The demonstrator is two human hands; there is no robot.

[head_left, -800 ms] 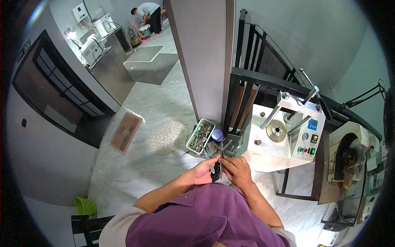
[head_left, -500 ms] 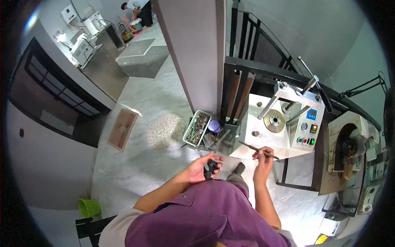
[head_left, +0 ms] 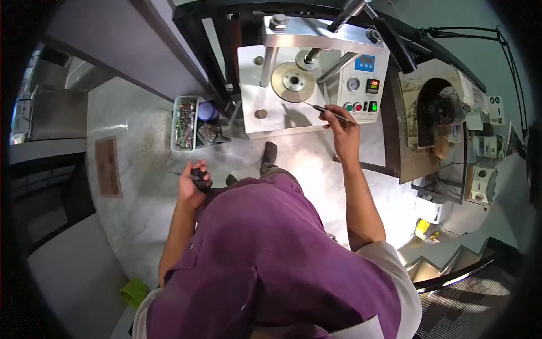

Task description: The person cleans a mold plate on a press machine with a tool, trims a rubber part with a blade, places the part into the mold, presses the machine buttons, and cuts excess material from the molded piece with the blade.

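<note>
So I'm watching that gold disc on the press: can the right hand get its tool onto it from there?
Probably yes: the right hand holds the thin tool with its tip just beside the disc, nothing between them.

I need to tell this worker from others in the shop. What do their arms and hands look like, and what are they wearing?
Both arms are bare from the upper arm down. The left hand and right hand wear no gloves. The purple shirt has short sleeves ending in pale cuffs.
</note>
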